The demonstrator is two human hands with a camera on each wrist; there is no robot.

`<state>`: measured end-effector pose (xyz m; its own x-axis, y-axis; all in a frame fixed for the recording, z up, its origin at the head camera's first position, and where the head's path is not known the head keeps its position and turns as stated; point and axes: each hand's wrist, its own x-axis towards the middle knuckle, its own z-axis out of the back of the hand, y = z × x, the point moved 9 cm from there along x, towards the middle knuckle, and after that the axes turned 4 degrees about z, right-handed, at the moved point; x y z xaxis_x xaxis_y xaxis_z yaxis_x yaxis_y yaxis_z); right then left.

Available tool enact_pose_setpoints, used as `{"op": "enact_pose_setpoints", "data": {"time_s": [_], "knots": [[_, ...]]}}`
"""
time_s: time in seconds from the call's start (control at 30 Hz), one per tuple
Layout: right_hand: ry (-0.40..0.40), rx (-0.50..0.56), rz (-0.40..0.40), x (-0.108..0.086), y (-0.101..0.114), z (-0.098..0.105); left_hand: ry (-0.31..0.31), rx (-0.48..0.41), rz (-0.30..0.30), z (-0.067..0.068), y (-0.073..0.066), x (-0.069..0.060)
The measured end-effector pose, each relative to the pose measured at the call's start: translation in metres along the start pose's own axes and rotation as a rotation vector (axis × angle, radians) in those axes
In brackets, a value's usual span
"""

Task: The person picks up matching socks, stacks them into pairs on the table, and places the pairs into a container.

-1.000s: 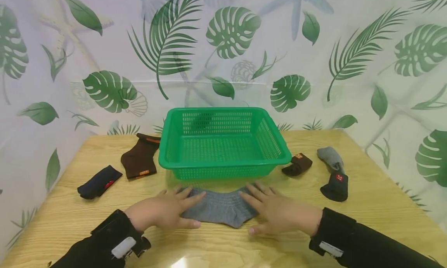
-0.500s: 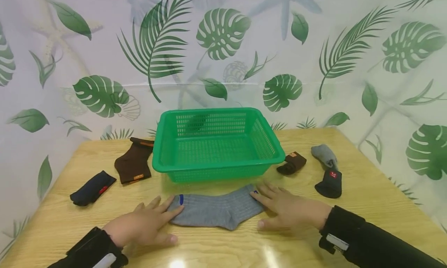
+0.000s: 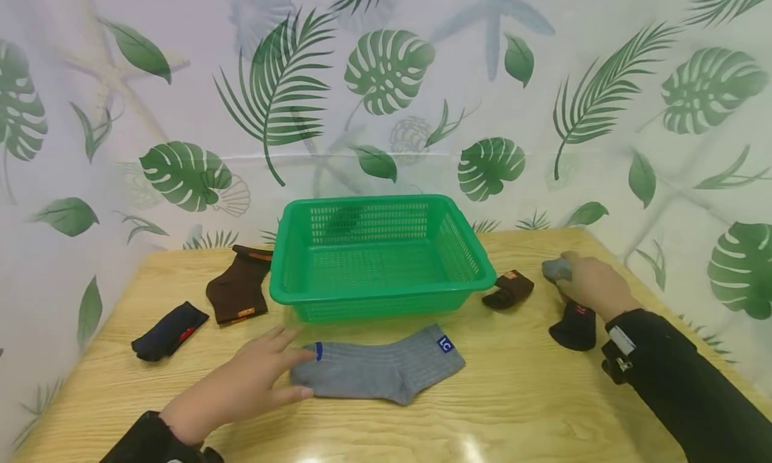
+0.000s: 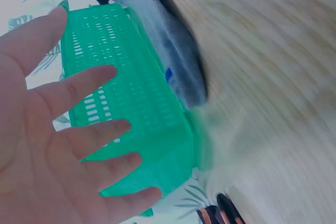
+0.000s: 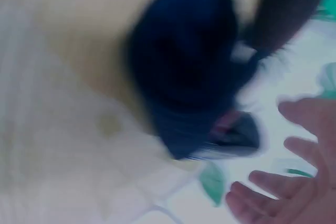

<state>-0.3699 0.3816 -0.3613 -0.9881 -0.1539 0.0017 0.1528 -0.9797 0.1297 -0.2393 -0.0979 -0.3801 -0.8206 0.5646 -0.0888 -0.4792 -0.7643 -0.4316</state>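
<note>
A pair of grey socks (image 3: 362, 370), with blue LC labels at both ends, lies flat before the basket. My left hand (image 3: 244, 382) hovers with spread fingers at its left end; in the left wrist view the palm (image 4: 37, 145) shows nothing held. On the far right, my right hand (image 3: 597, 287) is over a small grey sock (image 3: 555, 270), partly hiding it. A dark folded sock (image 3: 575, 329) with a red label lies below that hand and looms blurred in the right wrist view. There the right hand's fingers (image 5: 273, 182) are loosely extended, holding nothing visible.
A green perforated plastic basket (image 3: 380, 301) stands at the back middle. Left of it lie a brown sock (image 3: 238, 292) and a navy folded sock (image 3: 170, 330). A brown folded sock (image 3: 509, 290) sits beside its right side. A leaf-patterned cloth (image 3: 386, 135) hangs behind the table.
My right hand has left the right end of the grey socks and moved right and away to the small grey sock. My left hand has lifted slightly from the left end.
</note>
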Motion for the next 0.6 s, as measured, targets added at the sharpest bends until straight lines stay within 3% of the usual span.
{"op": "enact_pose_setpoints", "data": {"time_s": [0.13,0.33,0.47,0.6], "knots": [[0.058,0.032,0.015,0.002,-0.01,-0.021,-0.013,0.017,-0.081,0.003,-0.013,0.01],[-0.048,0.003,0.027,0.006,-0.009,-0.019,-0.009,0.039,-0.122,0.007,-0.026,0.017],[-0.131,0.04,0.018,-0.001,-0.009,-0.004,0.004,0.034,-0.144,0.004,-0.035,0.019],[-0.309,0.146,0.025,-0.008,0.011,0.029,-0.027,0.021,-0.163,0.007,-0.042,0.022]]}}
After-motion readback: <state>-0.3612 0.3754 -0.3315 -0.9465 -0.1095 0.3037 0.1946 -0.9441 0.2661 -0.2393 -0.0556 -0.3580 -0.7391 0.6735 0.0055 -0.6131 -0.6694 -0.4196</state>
